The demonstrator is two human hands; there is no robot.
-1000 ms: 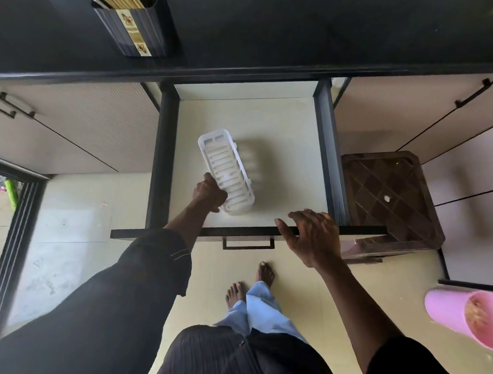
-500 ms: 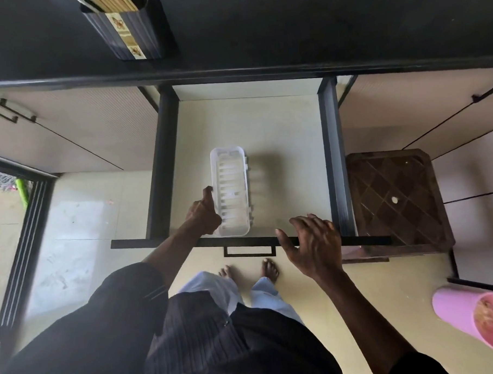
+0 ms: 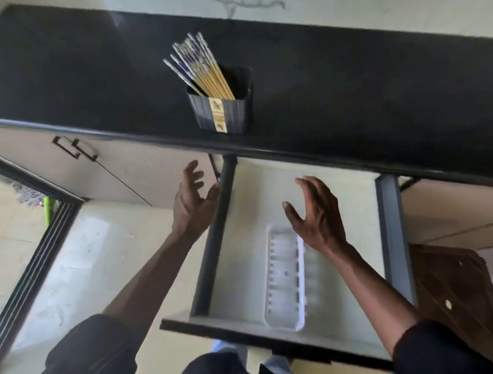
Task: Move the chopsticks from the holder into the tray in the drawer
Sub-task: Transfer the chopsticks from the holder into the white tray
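Note:
A bundle of several chopsticks (image 3: 199, 66) stands in a dark ribbed holder (image 3: 222, 114) near the front edge of the black countertop (image 3: 348, 92). Below it the drawer (image 3: 249, 203) is pulled out, and a white slotted tray (image 3: 283, 281) lies lengthwise on its pale floor with nothing in it. My left hand (image 3: 193, 202) is raised over the drawer's left wall, fingers spread, holding nothing. My right hand (image 3: 315, 215) hovers above the tray's far end, also open and apart from it. Both hands are below the counter edge.
A brown patterned stool (image 3: 456, 290) stands right of the drawer. Cabinet doors with dark handles (image 3: 74, 147) lie to the left under the counter. A dark door track (image 3: 37, 266) runs along the pale floor at left. My legs are below the drawer front.
My left hand let go of the tray and rose; my right hand left the drawer front and rose too. The view tilted up, bringing the whole holder into sight.

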